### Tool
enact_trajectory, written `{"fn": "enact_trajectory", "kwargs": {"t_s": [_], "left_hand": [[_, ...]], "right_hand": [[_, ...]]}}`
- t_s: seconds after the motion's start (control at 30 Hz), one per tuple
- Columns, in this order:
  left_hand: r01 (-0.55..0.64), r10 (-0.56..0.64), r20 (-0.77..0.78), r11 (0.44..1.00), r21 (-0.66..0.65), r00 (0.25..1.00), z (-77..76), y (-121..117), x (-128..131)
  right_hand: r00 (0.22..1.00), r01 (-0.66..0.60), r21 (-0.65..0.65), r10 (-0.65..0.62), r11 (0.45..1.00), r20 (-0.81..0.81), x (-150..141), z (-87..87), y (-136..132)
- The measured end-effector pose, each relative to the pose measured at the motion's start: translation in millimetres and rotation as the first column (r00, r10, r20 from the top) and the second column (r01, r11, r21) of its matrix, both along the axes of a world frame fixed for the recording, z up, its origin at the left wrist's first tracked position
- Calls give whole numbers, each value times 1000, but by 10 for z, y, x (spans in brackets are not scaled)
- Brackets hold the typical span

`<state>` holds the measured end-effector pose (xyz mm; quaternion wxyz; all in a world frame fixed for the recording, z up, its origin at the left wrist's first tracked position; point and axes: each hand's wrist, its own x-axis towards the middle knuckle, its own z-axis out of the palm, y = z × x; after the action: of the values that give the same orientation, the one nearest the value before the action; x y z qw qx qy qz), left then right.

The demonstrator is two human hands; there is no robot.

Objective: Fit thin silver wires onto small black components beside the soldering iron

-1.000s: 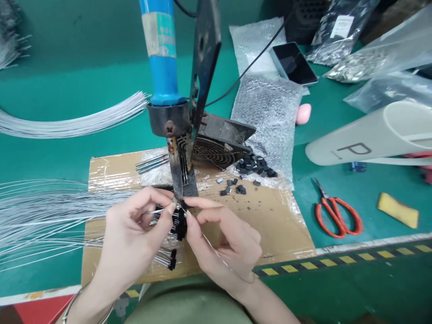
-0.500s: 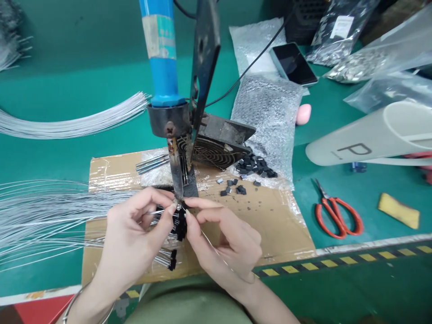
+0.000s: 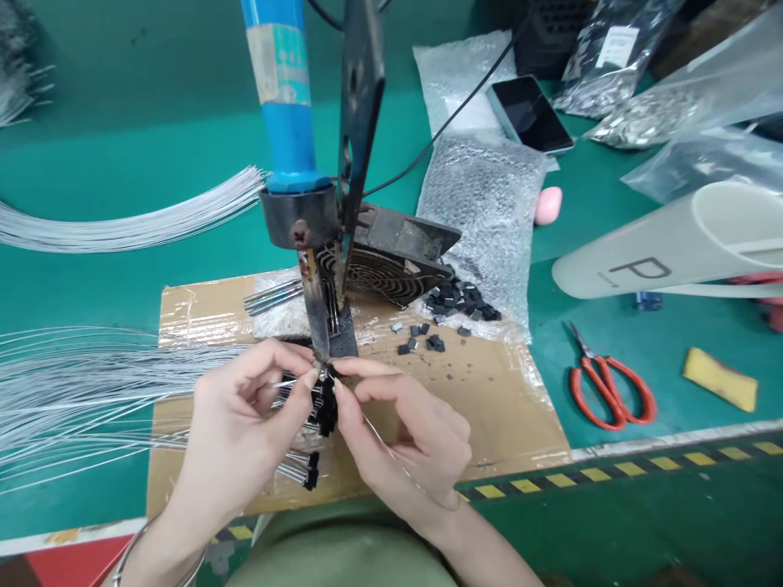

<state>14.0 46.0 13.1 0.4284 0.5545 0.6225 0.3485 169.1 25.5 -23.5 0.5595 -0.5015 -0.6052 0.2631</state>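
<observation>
Thin wires fan in from the left across the taped cardboard sheet. Left hand pinches one wire end; right hand pinches a small black part, both fingertips meeting just below the soldering iron tip. Loose black parts lie farther right; red scissors beyond, well apart.

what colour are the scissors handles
Red-orange; the scissors lie on the green mat, seen clearly in the head view.
</observation>
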Motion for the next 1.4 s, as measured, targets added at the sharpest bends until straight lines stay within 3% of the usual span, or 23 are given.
{"fn": "enact_trajectory", "kwargs": {"t_s": [0.53,0.93,1.1,1.23,1.4], "left_hand": [[9,-9,-10,1000,12,1000,-9,-17,-22],[20,-19,-70,1000,13,997,-53,-49,-42],[14,42,-277,980,198,960,-73,-147,-98],[85,47,-413,952,295,909,-138,-237,-207],[119,140,-530,898,424,836,-169,-232,-437]], "right_hand": [[1000,-6,19,6,1000,-6,-10,-29,-22],[995,-35,-90,27,995,-95,24,-76,-57],[938,208,-234,-262,950,-229,283,-188,-36],[824,242,-211,-316,947,-470,628,-321,22],[748,322,-314,-443,893,-495,872,-481,42]]}}
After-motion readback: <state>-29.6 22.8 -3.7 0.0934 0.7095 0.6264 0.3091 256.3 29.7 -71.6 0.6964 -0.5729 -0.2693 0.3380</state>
